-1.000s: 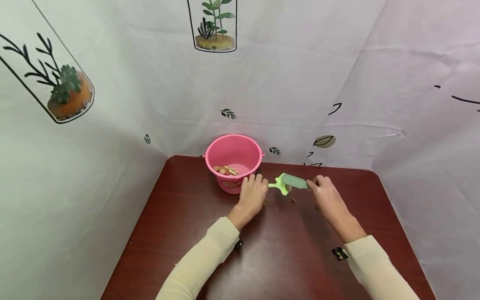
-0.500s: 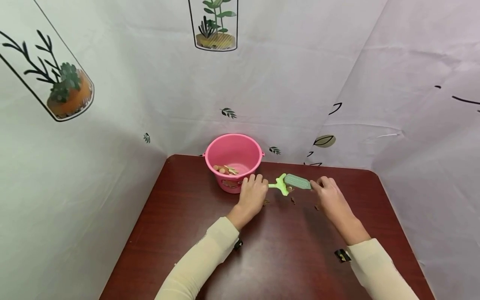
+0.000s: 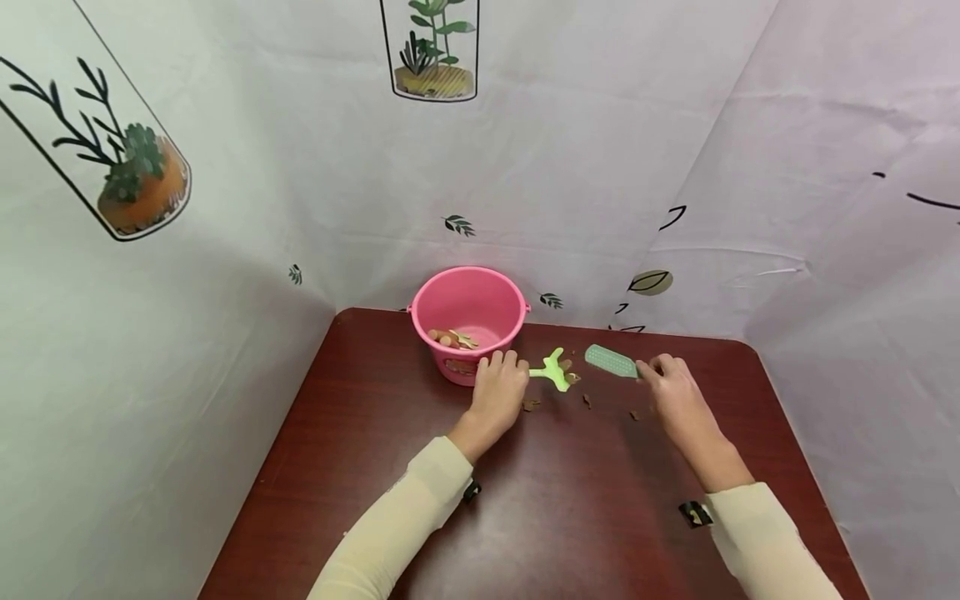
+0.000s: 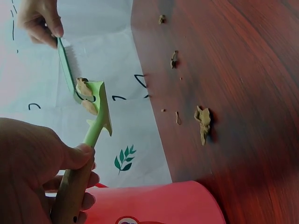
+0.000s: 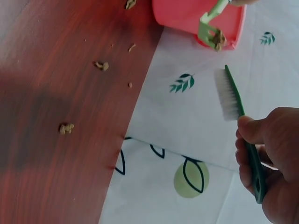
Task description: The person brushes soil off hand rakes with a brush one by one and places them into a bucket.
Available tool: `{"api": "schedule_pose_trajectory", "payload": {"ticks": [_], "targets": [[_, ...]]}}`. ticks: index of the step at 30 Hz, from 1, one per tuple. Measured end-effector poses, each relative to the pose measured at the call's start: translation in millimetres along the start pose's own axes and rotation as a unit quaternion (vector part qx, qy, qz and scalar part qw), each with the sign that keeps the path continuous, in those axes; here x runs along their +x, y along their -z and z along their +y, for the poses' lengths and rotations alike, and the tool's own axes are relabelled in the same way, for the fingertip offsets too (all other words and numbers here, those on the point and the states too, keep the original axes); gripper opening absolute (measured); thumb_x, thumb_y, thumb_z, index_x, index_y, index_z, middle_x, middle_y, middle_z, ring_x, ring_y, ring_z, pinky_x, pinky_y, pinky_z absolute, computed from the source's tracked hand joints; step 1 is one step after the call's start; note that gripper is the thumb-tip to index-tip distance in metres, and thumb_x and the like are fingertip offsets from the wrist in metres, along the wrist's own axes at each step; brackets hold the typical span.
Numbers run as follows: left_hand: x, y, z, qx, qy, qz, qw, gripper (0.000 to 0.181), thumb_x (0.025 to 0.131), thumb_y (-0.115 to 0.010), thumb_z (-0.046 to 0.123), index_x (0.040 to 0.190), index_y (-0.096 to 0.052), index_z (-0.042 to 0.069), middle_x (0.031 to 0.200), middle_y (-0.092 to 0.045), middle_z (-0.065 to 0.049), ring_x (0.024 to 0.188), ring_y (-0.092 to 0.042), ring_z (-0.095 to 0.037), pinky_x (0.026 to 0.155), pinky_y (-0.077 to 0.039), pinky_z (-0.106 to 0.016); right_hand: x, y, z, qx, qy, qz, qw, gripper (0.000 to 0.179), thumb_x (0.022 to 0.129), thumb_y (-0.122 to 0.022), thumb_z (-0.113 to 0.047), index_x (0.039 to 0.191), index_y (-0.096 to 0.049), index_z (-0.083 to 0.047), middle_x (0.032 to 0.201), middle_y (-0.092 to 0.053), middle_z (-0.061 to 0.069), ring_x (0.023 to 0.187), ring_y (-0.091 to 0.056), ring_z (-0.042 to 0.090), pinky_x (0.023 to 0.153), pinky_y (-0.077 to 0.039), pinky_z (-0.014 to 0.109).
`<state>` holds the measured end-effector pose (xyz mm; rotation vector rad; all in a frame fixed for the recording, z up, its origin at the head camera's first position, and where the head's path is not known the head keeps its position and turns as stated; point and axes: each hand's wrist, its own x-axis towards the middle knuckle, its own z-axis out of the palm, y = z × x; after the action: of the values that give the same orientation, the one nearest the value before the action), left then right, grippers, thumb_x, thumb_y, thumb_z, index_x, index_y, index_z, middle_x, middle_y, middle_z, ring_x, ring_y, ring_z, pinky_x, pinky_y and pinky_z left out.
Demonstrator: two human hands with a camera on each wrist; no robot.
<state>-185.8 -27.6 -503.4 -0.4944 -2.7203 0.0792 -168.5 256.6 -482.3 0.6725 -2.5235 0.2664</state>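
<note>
My left hand [image 3: 498,387] grips a small hand tool with a wooden handle [image 4: 72,191] and a light green, scoop-like head [image 3: 556,371]. Brown dried scraps [image 4: 83,87] lie on that head, just right of the bucket. My right hand [image 3: 673,392] holds the dark green handle of a small brush [image 3: 611,361]. White bristles [image 5: 226,95] show along one side of it in the right wrist view. A gap separates the brush from the green head. Below both tools, brown scraps [image 3: 531,405] are scattered on the table [image 3: 570,500].
A pink bucket [image 3: 468,292] stands at the table's back edge, close to my left hand. Inside are several tan stick-like handles [image 3: 447,339]. A patterned white cloth [image 3: 525,167] rises behind the table and at both sides.
The brush has moved right, away from the green head, so the scraps on the head now show. My left hand has shifted slightly left with its tool.
</note>
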Motion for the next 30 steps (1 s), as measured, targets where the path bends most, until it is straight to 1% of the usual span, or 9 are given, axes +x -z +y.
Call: {"api": "schedule_pose_trajectory", "payload": {"ticks": [3, 6, 9, 11, 15, 18, 22, 27, 30], "targets": [[-0.6, 0.1, -1.0, -0.001, 0.003, 0.004, 1.0000, 0.010, 0.096, -0.064, 0.012, 0.096, -0.074, 0.014, 0.095, -0.066, -0.005, 0.091, -0.061, -0.024, 0.075, -0.046, -0.038, -0.3, 0.7, 1.7, 0.002, 0.000, 0.010, 0.9999, 0.036, 0.076, -0.079, 0.016, 0.110, -0.072, 0.009, 0.090, -0.055, 0.018, 0.080, -0.051, 0.033, 0.065, -0.046, 0.042], [0.5, 0.5, -0.3, -0.003, -0.003, 0.001, 1.0000, 0.011, 0.096, -0.063, 0.011, 0.098, -0.074, 0.013, 0.095, -0.066, -0.005, 0.091, -0.061, -0.025, 0.075, -0.046, -0.038, 2.0, -0.7, -1.6, 0.017, 0.008, 0.018, 0.9997, 0.033, 0.079, -0.080, 0.011, 0.111, -0.072, 0.009, 0.091, -0.056, 0.019, 0.080, -0.052, 0.032, 0.065, -0.047, 0.042], [2.1, 1.1, 2.0, -0.002, -0.009, -0.007, 0.9999, 0.012, 0.097, -0.063, 0.011, 0.100, -0.074, 0.013, 0.096, -0.065, -0.005, 0.092, -0.060, -0.024, 0.076, -0.047, -0.038, 6.3, -2.6, -9.6, 0.035, 0.011, 0.029, 0.9989, 0.032, 0.081, -0.080, 0.009, 0.111, -0.073, 0.009, 0.092, -0.057, 0.019, 0.081, -0.053, 0.031, 0.064, -0.048, 0.042], [2.9, 1.5, 3.9, -0.002, -0.013, -0.010, 0.9999, 0.011, 0.095, -0.066, 0.011, 0.101, -0.075, 0.013, 0.097, -0.065, -0.005, 0.093, -0.060, -0.024, 0.077, -0.047, -0.038, 9.4, -4.3, -16.0, 0.043, 0.010, 0.036, 0.9984, 0.032, 0.081, -0.079, 0.008, 0.112, -0.073, 0.009, 0.092, -0.058, 0.018, 0.081, -0.054, 0.030, 0.064, -0.049, 0.042], [4.1, 2.3, 8.0, 0.000, -0.016, -0.003, 0.9999, 0.010, 0.094, -0.068, 0.012, 0.101, -0.075, 0.014, 0.097, -0.064, -0.005, 0.094, -0.059, -0.024, 0.076, -0.046, -0.037, 14.9, -9.3, -27.3, 0.052, 0.016, 0.040, 0.9977, 0.032, 0.082, -0.080, 0.007, 0.112, -0.073, 0.009, 0.093, -0.058, 0.018, 0.081, -0.054, 0.030, 0.064, -0.050, 0.041], [4.4, 2.8, 10.8, 0.002, -0.017, 0.004, 0.9998, 0.011, 0.097, -0.065, 0.012, 0.101, -0.075, 0.013, 0.096, -0.064, -0.005, 0.093, -0.060, -0.023, 0.075, -0.047, -0.037, 17.4, -13.4, -32.1, 0.049, 0.027, 0.032, 0.9979, 0.031, 0.081, -0.081, 0.007, 0.112, -0.072, 0.009, 0.092, -0.058, 0.019, 0.082, -0.054, 0.031, 0.066, -0.051, 0.041], [4.1, 3.2, 13.1, 0.003, -0.019, 0.007, 0.9998, 0.010, 0.098, -0.064, 0.012, 0.100, -0.074, 0.013, 0.096, -0.064, -0.005, 0.092, -0.060, -0.023, 0.074, -0.046, -0.036, 16.9, -15.3, -32.4, 0.030, 0.032, 0.006, 0.9990, 0.030, 0.082, -0.080, 0.007, 0.111, -0.071, 0.009, 0.090, -0.056, 0.018, 0.081, -0.052, 0.032, 0.069, -0.049, 0.040], [3.8, 2.5, 12.3, 0.013, -0.023, 0.002, 0.9996, 0.009, 0.097, -0.066, 0.013, 0.101, -0.074, 0.013, 0.095, -0.064, -0.004, 0.092, -0.059, -0.023, 0.074, -0.046, -0.036, 15.1, -10.6, -27.3, 0.010, 0.023, -0.026, 0.9993, 0.027, 0.084, -0.078, 0.007, 0.110, -0.072, 0.007, 0.088, -0.054, 0.015, 0.080, -0.049, 0.030, 0.069, -0.046, 0.040], [3.7, 2.0, 10.5, 0.017, -0.024, 0.004, 0.9996, 0.009, 0.096, -0.068, 0.015, 0.101, -0.075, 0.014, 0.095, -0.064, -0.004, 0.091, -0.060, -0.023, 0.074, -0.047, -0.035, 14.5, -6.8, -24.2, 0.002, 0.019, -0.037, 0.9991, 0.029, 0.084, -0.077, 0.008, 0.112, -0.072, 0.006, 0.089, -0.054, 0.015, 0.081, -0.048, 0.030, 0.070, -0.046, 0.039]]}}
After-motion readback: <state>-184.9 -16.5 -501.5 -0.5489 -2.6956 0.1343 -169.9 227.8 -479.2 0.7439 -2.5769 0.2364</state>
